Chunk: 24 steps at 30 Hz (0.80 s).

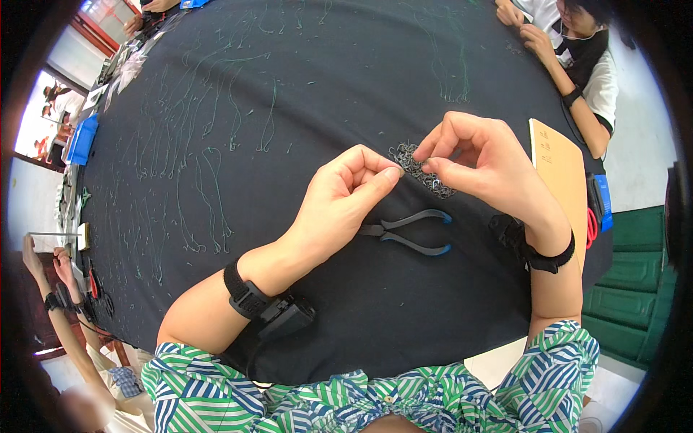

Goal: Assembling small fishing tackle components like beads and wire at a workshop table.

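Near the middle of the black cloth, my left hand (pixel 339 191) is closed, thumb and forefinger pinched at the tips; whatever they grip is too small to name. My right hand (pixel 480 155) hovers just over a pile of small dark bent metal pieces (pixel 432 182). Its thumb and forefinger come together around something tiny that I cannot make out. The two hands' fingertips are a short gap apart. Below them lies a pair of pliers (pixel 393 236) with blue-tipped dark handles spread apart, its jaws partly behind my left hand. Dark straps circle both my wrists.
Thin green threads (pixel 219 189) lie across the cloth (pixel 346 303) on the left and at the far side. To the right are a brown card folder (pixel 559 177) and a red-handled tool (pixel 592 228). Co-workers' hands (pixel 538 40) show at far right and left.
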Each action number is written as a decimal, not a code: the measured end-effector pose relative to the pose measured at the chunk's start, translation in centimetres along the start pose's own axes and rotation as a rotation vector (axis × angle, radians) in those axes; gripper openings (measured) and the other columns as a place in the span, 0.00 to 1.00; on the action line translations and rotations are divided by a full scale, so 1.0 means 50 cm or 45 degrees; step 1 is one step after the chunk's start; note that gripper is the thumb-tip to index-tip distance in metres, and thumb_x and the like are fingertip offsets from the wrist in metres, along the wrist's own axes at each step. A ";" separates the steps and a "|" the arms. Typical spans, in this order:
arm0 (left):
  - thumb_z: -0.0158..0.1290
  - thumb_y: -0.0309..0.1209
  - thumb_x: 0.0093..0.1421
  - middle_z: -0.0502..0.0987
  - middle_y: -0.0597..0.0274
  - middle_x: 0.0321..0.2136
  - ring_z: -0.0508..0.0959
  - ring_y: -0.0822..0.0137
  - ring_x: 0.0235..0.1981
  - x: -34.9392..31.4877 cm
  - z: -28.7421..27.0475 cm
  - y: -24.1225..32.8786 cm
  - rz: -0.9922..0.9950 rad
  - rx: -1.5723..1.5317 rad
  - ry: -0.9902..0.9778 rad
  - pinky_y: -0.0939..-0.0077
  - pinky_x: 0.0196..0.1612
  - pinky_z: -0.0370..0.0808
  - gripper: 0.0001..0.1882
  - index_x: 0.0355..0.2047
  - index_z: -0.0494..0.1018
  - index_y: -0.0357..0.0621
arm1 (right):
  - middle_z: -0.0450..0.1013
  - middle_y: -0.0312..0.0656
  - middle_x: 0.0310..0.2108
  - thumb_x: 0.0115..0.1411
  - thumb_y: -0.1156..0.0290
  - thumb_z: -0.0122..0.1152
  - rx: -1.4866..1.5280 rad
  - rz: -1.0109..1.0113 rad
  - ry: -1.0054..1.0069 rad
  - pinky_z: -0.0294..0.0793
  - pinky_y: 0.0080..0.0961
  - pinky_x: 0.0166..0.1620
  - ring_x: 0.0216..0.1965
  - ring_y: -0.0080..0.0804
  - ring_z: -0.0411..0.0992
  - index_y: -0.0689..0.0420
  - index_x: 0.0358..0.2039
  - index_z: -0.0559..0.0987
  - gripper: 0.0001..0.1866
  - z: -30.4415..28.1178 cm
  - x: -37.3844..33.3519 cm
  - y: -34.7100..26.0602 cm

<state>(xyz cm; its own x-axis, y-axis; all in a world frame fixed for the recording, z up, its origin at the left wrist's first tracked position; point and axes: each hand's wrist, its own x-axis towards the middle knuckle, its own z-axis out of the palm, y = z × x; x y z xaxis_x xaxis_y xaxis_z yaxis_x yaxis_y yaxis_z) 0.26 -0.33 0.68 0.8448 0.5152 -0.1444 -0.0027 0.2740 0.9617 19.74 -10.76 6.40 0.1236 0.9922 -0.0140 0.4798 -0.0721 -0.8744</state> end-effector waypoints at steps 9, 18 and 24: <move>0.51 0.32 0.68 0.72 0.80 0.25 0.59 0.90 0.21 0.002 -0.005 -0.008 0.022 0.035 -0.019 0.91 0.23 0.53 0.06 0.40 0.73 0.44 | 0.74 0.34 0.25 0.57 0.76 0.63 0.115 -0.026 0.087 0.71 0.16 0.32 0.29 0.15 0.71 0.64 0.29 0.76 0.05 0.011 -0.002 0.000; 0.51 0.32 0.68 0.72 0.80 0.24 0.59 0.89 0.21 0.003 -0.003 -0.011 0.045 0.054 -0.009 0.90 0.23 0.53 0.06 0.41 0.74 0.44 | 0.77 0.34 0.28 0.57 0.81 0.63 -0.013 -0.110 0.092 0.73 0.13 0.33 0.29 0.16 0.74 0.65 0.32 0.80 0.03 0.009 -0.001 0.003; 0.52 0.31 0.68 0.72 0.80 0.24 0.60 0.89 0.21 0.002 -0.004 -0.011 0.055 0.033 -0.015 0.90 0.23 0.54 0.05 0.39 0.73 0.44 | 0.76 0.37 0.27 0.58 0.77 0.63 -0.122 -0.093 0.057 0.74 0.18 0.35 0.31 0.17 0.74 0.64 0.34 0.79 0.05 0.009 0.001 -0.004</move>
<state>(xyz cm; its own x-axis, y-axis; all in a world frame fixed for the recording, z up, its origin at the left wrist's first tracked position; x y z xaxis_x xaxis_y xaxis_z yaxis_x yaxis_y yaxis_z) 0.24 -0.25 0.08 0.8503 0.5167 -0.1002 -0.0253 0.2303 0.9728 19.28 -10.67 6.37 0.1230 0.9898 0.0719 0.5694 -0.0110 -0.8220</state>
